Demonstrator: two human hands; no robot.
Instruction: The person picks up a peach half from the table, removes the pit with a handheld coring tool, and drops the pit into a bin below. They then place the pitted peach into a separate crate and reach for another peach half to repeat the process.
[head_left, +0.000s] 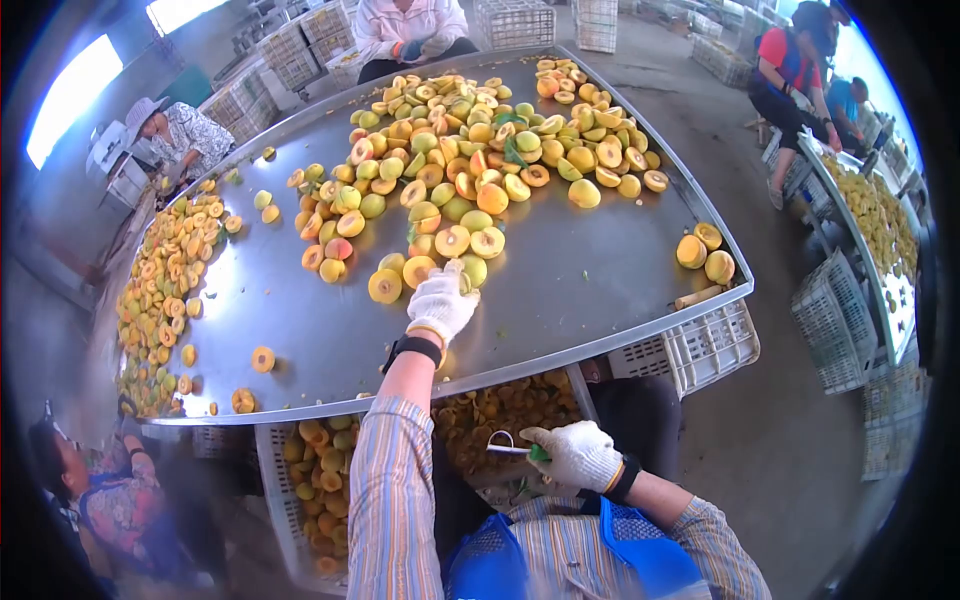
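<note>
My left hand (443, 303), in a white glove, reaches over the metal table. Its fingers are closed at a yellow-green peach (474, 271) on the near side of the pile; the fingertips are partly hidden. Cut peach halves (452, 241) lie just beyond it, some showing their pits or hollows. Low in front of my body, my right hand (582, 454), also gloved, is closed around the green handle of a pitting knife (512, 447). The tool's curved metal loop points left, over a crate of dark orange fruit pieces (505, 415).
The metal table (560, 310) has a raised rim. More halves (160, 290) are heaped at its left end. A crate of peaches (325, 480) stands below, and a white crate (710, 348) at the right edge. Several people sit around, including one across the table (410, 22).
</note>
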